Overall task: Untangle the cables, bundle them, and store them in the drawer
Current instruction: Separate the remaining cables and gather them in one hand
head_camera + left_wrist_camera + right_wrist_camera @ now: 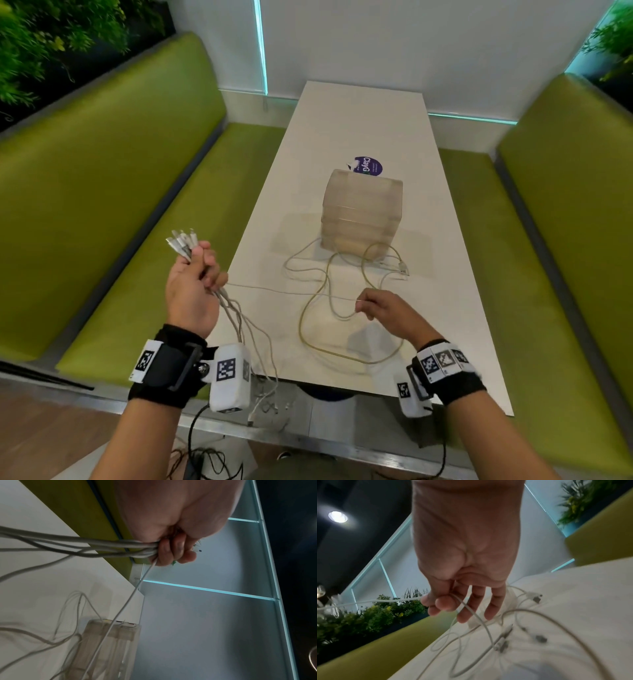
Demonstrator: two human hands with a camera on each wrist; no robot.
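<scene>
While the left grip [195, 291] clenches cables [233, 315], the right grip [383, 310] pinches one blurred strand [291, 291].

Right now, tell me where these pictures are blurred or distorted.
Head view: wide-angle bending of the benches, sharp on the left hand. Left wrist view: drawer unit soft. Right wrist view: loose cables on the table smeared; ceiling lamp glares.

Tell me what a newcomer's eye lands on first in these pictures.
First, the left hand, raised over the table's left edge and gripping a bunch of white cables with connector ends fanning above the fist. Next, the right hand pinching one thin cable stretched between the hands. Behind them, the translucent drawer unit stands mid-table, cable loops lying before it.
</scene>
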